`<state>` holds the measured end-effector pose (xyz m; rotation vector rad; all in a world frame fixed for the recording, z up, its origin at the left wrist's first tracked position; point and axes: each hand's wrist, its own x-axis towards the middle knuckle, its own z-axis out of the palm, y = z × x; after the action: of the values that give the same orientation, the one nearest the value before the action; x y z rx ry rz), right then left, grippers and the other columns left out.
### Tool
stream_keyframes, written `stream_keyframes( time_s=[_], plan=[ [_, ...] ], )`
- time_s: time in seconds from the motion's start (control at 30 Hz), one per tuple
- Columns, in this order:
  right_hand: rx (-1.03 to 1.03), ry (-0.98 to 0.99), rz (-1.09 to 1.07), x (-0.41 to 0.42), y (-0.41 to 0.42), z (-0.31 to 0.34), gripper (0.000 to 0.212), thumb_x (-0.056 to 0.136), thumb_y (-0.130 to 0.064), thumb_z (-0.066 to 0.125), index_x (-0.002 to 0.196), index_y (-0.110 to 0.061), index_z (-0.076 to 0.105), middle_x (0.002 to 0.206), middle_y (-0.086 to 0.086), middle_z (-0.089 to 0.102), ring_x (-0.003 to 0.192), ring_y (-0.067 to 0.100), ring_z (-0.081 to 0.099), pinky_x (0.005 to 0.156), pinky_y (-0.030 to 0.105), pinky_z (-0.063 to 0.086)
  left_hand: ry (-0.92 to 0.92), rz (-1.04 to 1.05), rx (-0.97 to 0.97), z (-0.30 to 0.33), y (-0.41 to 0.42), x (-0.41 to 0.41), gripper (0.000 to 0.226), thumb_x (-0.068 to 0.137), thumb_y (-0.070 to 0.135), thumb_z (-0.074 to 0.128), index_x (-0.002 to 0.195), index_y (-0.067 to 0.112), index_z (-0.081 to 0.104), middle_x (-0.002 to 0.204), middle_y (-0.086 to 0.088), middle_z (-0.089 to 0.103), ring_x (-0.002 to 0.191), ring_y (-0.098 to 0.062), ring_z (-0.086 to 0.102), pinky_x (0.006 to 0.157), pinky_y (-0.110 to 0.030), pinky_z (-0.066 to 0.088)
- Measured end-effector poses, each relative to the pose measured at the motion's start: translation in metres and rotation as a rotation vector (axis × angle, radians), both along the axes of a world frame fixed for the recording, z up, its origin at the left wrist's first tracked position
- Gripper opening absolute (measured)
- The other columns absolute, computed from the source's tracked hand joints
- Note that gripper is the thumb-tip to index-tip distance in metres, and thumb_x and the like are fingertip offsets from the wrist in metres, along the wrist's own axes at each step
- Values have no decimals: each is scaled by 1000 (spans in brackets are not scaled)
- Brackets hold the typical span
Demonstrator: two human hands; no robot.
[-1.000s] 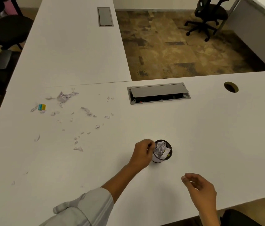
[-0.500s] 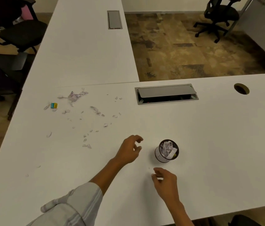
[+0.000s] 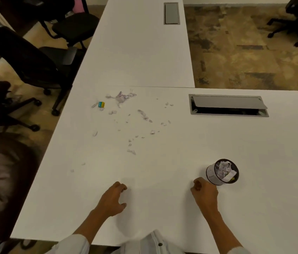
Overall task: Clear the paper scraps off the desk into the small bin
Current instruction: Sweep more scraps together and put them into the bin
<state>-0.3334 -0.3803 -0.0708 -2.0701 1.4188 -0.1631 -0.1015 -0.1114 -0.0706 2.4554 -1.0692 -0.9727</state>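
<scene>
Small torn paper scraps lie scattered over the left middle of the white desk, with a denser crumpled heap at the far left. The small round bin stands at the near right, stuffed with crumpled paper. My right hand is curled into a fist just left of and below the bin, almost touching its wall; anything inside the fist is hidden. My left hand rests on the desk near the front edge, fingers bent and apart, holding nothing.
A yellow and blue eraser-like block sits among the far-left scraps. A grey cable hatch stands half open behind the bin. Black office chairs crowd the desk's left side. Another desk runs away from me.
My left hand has drawn back from the bin toward the desk's front edge. My right hand came in from the right, closed near a tiny scrap, and now sits beside the bin. The view shifted left.
</scene>
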Motion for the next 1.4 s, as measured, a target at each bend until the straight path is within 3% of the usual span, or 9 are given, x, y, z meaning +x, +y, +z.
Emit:
stream_keyframes(
  time_s=[0.13,0.23,0.43,0.67,0.83,0.97,1.03,1.2,1.4],
  plan=[
    [-85,-281,-88,6,6,50,20,71,0,76,84,-14,70,67,-6,66,60,1,62,61,1,44,17,-25,-6,0,8,0,65,63,37,70,122,20,51,112,6,49,93,-10,53,81,-23,50],
    [-210,-447,-259,6,-15,91,14,77,-4,74,84,-15,68,69,-1,66,67,1,64,64,-1,43,14,-29,-19,-6,12,-1,54,72,24,69,122,16,54,114,2,51,97,-15,57,84,-20,48],
    [-225,-316,-238,-2,-56,103,16,79,-4,69,94,-11,69,79,7,69,74,22,67,69,-3,41,37,55,-101,-13,12,4,33,76,16,72,108,10,65,99,3,57,74,-3,53,64,-3,39],
    [-134,-509,-52,39,9,90,16,80,5,69,89,-7,70,81,5,67,74,-1,63,60,4,47,22,-81,-171,-22,30,1,38,76,29,65,112,15,65,101,4,57,80,-8,58,66,-13,46],
    [95,-403,212,92,91,26,15,77,-1,72,83,-15,74,76,-3,73,63,4,67,54,25,58,-147,-139,-212,-35,38,-11,11,78,15,70,88,18,73,83,1,62,68,-13,59,58,-20,48],
    [185,-185,371,122,137,-5,19,83,-21,72,101,-18,74,96,-7,74,83,4,68,74,13,54,-241,-169,-217,-36,37,-15,8,76,15,71,72,20,69,70,5,60,59,-10,56,50,-21,49],
    [145,-79,444,134,145,-12,20,86,-27,69,105,-20,73,99,-8,73,89,7,68,78,19,53,-279,-162,-196,-35,35,-15,10,77,14,69,71,20,65,68,6,59,57,-10,55,47,-24,50],
    [2,50,610,156,146,-16,12,87,-15,62,91,-19,72,78,-4,72,68,13,65,57,23,51,-298,211,-224,-21,45,19,7,81,9,65,78,15,64,83,2,61,70,-12,58,53,-22,48],
    [46,-43,461,180,131,-12,11,85,-16,61,84,-26,57,68,-10,62,59,9,58,52,31,52,-360,661,-249,-1,66,105,13,77,9,71,84,15,62,118,-9,54,113,-25,48,81,-36,54]
  ],
)
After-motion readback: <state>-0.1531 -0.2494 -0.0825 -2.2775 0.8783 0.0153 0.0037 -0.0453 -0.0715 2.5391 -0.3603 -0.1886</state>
